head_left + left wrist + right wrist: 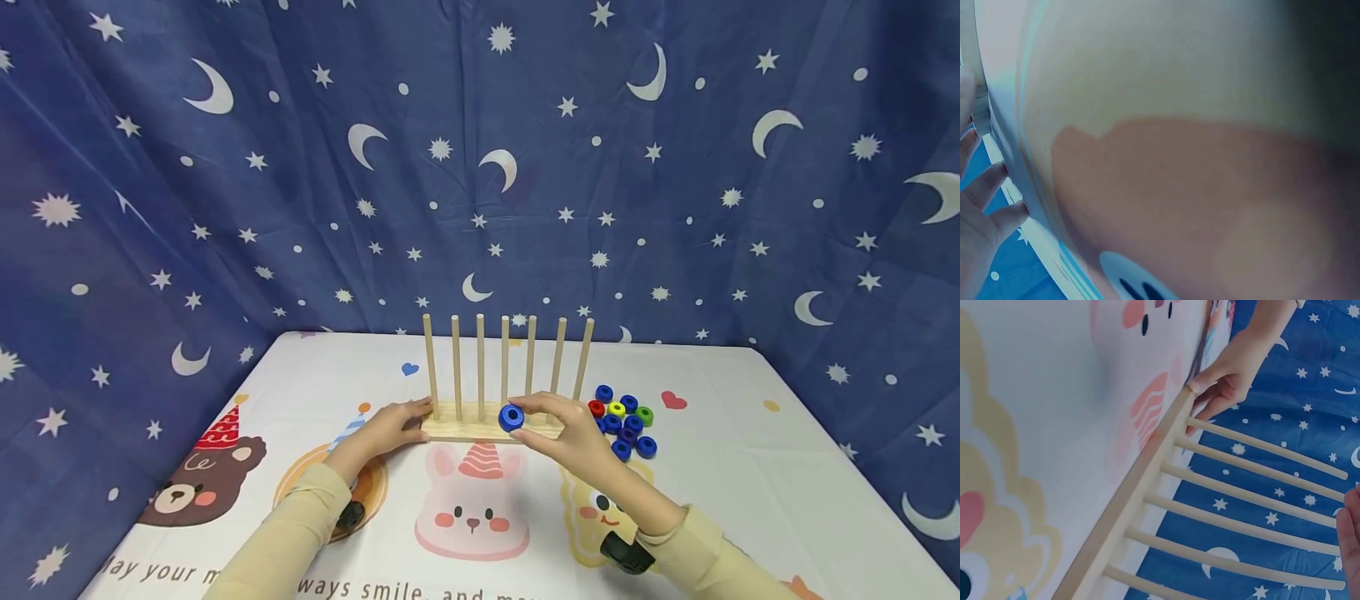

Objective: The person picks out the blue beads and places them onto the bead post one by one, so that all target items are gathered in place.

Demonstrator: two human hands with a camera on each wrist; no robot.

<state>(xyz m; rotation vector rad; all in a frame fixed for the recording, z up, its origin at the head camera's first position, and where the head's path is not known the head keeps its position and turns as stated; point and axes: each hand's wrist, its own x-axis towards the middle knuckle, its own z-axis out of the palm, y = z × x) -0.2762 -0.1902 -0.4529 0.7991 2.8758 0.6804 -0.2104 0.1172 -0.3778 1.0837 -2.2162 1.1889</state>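
A wooden stand (465,431) with a row of several upright pegs sits across the middle of the table. My left hand (385,430) holds the left end of its base, thumb at the front and fingers behind, as the right wrist view also shows. Between the thumb and fingers of my right hand (568,427) is a blue ring (503,419) with a hole through it, pinched in front of the pegs with its hole facing me. In the right wrist view only some right fingers (1350,525) show, and the ring is out of sight. All visible pegs are bare.
Right of the stand lies a loose group of rings: mostly blue rings (647,447), with a red ring (593,407), a yellow ring (612,412) and a green ring (649,417). A white printed cloth (712,500) covers the table. Behind hangs a blue star-patterned curtain (465,167).
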